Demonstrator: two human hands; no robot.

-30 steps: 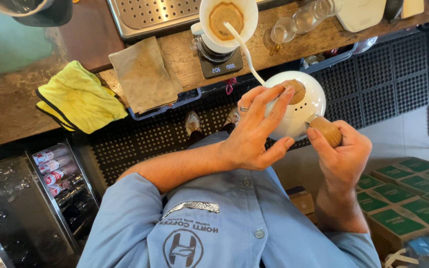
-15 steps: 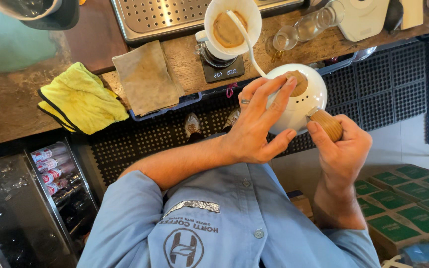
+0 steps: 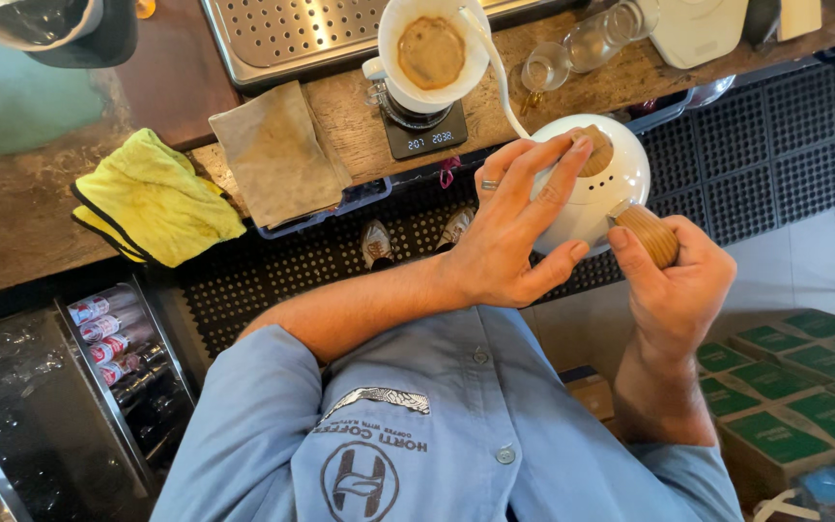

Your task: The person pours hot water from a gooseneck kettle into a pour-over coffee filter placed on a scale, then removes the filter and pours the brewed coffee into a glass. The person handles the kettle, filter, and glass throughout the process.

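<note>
My right hand (image 3: 678,290) grips the wooden handle (image 3: 651,232) of a white gooseneck kettle (image 3: 620,179). Fingertips of my left hand (image 3: 509,232), which wears a ring, press on the kettle's lid knob. The thin spout arcs up and left, and its tip is over a white cone dripper (image 3: 434,48) with wet brown coffee grounds inside. That dripper stands on a small black digital scale (image 3: 427,135) on the wooden counter.
A beige cloth (image 3: 277,150) and a yellow cloth (image 3: 152,198) lie on the counter to the left. A perforated metal drip tray (image 3: 292,34) sits behind, with glass cups (image 3: 572,53) to the right. Green boxes (image 3: 804,387) are stacked low right. Bottles (image 3: 108,333) fill a cooler at lower left.
Both hands keep their hold on the kettle. The kettle and its spout tip have shifted slightly over the dripper, and the view has drifted a little.
</note>
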